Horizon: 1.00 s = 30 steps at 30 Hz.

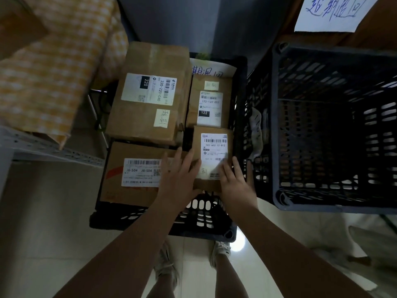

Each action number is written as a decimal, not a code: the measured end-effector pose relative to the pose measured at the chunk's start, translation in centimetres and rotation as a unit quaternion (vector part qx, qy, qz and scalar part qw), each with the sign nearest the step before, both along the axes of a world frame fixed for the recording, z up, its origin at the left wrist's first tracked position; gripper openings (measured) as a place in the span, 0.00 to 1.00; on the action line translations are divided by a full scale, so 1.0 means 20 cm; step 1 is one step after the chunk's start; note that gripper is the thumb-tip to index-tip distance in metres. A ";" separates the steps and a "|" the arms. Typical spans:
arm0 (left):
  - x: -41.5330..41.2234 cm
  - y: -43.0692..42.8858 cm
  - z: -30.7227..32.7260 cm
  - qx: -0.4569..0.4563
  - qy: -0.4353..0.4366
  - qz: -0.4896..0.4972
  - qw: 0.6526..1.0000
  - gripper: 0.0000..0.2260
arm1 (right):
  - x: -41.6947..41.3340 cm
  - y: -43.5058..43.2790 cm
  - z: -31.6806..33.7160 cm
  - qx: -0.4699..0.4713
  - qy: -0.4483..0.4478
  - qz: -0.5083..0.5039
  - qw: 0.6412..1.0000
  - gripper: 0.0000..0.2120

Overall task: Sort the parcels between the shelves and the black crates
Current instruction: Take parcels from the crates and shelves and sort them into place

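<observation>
A black crate (199, 220) on the floor holds several cardboard parcels with white labels. A small parcel (211, 134) labelled 502-602 lies at its near right. My left hand (179, 175) presses flat on that parcel's left edge and my right hand (235, 181) lies on its right edge, fingers spread, so both hands hold it between them. To its left sits a flat parcel (129, 173) marked J6-S04. Behind are a big parcel (148, 93) marked 220 and a smaller parcel (209, 104) marked 122.
A second, taller black crate (277, 125) stands to the right, dark inside. A yellow checked cloth (51, 67) hangs over a grey metal shelf (43, 145) at the left. A handwritten white sign (330, 14) is at top right. My feet stand on pale tiles.
</observation>
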State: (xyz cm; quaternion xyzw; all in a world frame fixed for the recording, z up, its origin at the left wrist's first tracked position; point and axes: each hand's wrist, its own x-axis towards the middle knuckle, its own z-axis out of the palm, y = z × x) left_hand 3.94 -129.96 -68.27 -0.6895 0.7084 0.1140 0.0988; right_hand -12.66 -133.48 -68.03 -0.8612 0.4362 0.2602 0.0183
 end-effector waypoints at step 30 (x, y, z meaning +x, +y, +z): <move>0.54 0.11 1.04 -0.118 -0.034 0.180 0.976 0.23 | 0.36 -0.39 1.05 -0.014 -0.172 0.091 0.981 0.21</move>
